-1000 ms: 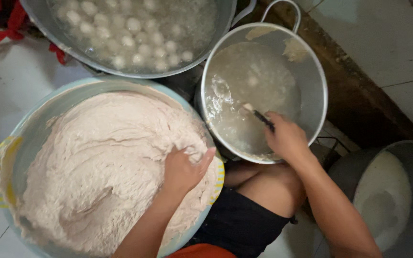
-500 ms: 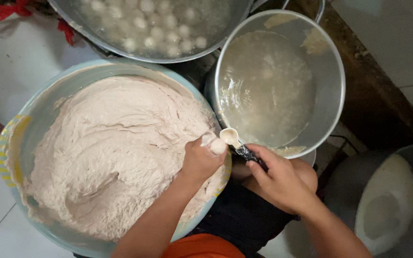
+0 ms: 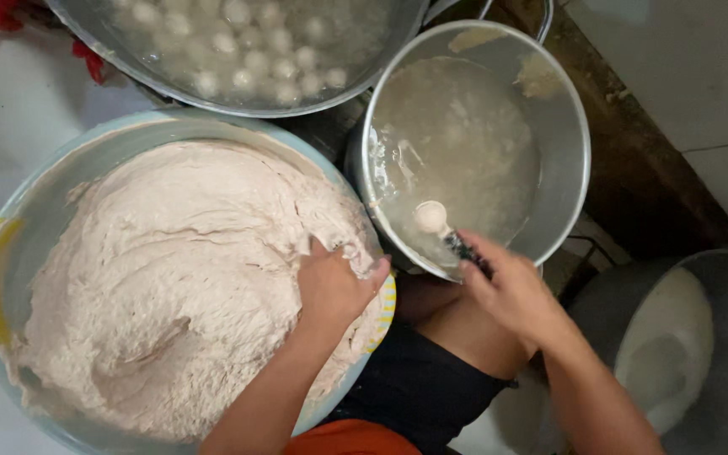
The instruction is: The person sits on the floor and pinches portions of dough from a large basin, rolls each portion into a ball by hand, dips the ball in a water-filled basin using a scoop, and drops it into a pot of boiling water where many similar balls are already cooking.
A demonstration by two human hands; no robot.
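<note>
Left hand [image 3: 334,286] sunk fingers-first, gripping pale paste [image 3: 179,278] at the near rim of the big basin [image 3: 61,168], right hand [image 3: 507,291] closed round a spoon [image 3: 433,221], its bowl over the cloudy water pot [image 3: 562,126]

Soft, even indoor light, fairly bright; dull glare on the metal pot's rim [image 3: 579,126] above the right grip [image 3: 507,286], itself slightly motion-blurred.

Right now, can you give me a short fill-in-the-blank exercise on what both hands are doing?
1. The left hand presses into the pale ____ in the big basin.
2. The right hand holds a ____ over the metal pot.
3. The top pan holds round white ____ in liquid.

Missing words: paste; spoon; balls
</note>
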